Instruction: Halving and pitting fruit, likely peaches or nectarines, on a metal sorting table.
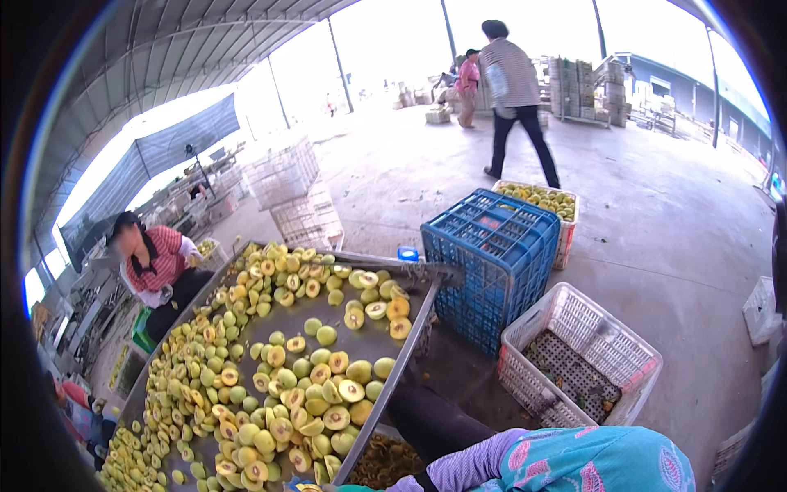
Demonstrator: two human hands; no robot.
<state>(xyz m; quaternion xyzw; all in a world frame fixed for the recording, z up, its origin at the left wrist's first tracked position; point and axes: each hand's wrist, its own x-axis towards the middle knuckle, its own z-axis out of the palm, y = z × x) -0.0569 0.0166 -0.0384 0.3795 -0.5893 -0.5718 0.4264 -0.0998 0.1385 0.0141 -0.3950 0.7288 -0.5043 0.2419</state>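
Observation:
A sleeve in lavender stripes and patterned teal cloth covers my right arm, which runs along the lower edge toward the table. Only a sliver of my right hand [351, 488], in green, shows past a dark wristband; its fingers are cut off by the frame. Close to it lies a small blue-and-yellow thing [305, 485] I cannot make out. Beside the hand, a metal sorting table [283, 321] bears many yellow-green plum-like fruits [324, 394], whole and halved, with brownish centres. My left hand is out of view.
Right of the table stand a blue crate [492, 246], a white crate [574, 353] with scraps inside, and a fruit-filled crate [537, 199]. A seated person [160, 258] in a red striped top is across the table; another person [512, 90] walks behind the crates.

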